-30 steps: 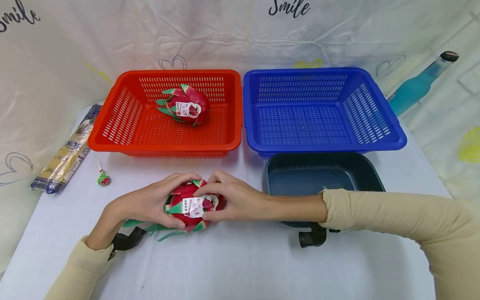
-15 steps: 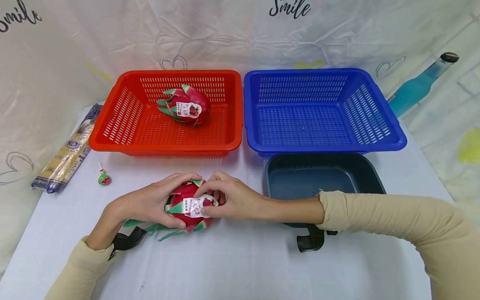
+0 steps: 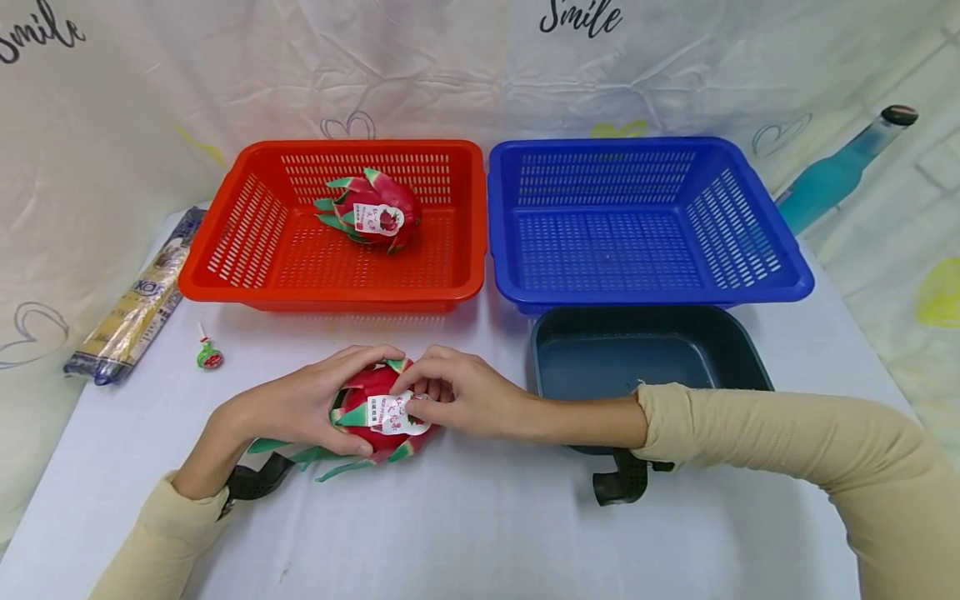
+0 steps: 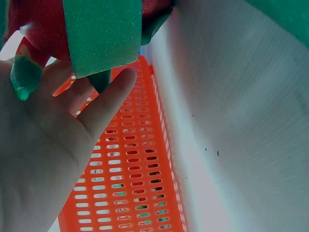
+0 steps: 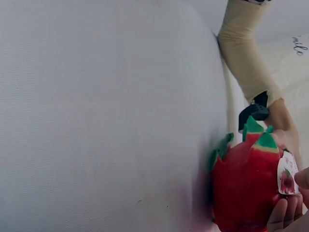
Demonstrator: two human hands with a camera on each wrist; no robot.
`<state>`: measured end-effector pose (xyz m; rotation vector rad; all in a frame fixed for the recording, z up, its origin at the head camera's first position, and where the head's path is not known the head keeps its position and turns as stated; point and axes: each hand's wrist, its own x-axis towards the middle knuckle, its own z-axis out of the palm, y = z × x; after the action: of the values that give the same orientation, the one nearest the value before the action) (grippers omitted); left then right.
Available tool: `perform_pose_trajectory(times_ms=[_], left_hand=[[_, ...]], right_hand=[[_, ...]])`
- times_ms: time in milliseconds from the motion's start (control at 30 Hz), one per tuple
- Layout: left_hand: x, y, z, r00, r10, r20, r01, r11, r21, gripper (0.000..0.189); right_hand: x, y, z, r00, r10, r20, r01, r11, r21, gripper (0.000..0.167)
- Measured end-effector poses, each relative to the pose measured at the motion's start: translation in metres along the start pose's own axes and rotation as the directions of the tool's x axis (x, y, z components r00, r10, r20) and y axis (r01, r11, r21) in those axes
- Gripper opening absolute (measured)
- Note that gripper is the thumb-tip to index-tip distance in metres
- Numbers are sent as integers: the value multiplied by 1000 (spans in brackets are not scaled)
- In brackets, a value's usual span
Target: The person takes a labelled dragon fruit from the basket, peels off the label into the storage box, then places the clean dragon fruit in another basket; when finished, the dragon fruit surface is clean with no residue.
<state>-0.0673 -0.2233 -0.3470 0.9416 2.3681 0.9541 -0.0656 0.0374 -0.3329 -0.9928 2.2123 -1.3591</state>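
Observation:
A red dragon fruit with green-tipped scales lies on the white table in front of the red basket. Its near left side is gripped by my left hand, thumb below and fingers over the top. My right hand is at the fruit's right end, fingers curled against it and thumb over the right part of its white label. In the right wrist view, fingertips touch the fruit just beside the label. The left wrist view shows my palm under green scales.
Behind stand a red basket holding another dragon fruit, and a blue basket. A dark square pan sits under my right forearm. A long packet and a lollipop lie left; a blue bottle leans right.
My right thumb has slid up from the label's lower edge onto its right part, and the fingers have drawn in. My left hand and the dragon fruit hold still.

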Motion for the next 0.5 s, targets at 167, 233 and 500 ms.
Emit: perform_pose_trajectory(times_ms=[167, 233, 500], left_hand=[[0, 1, 0, 1000, -4, 0, 4, 1000, -5, 96], [1, 0, 0, 1000, 1, -1, -1, 1000, 3, 95], [0, -1, 1, 1000, 2, -6, -2, 1000, 5, 95]], right_hand=[[1, 1, 1, 1000, -4, -21, 5, 1000, 10, 17], [2, 1, 2, 1000, 0, -30, 0, 1000, 10, 16], [5, 0, 3, 999, 26, -43, -25, 999, 20, 13]])
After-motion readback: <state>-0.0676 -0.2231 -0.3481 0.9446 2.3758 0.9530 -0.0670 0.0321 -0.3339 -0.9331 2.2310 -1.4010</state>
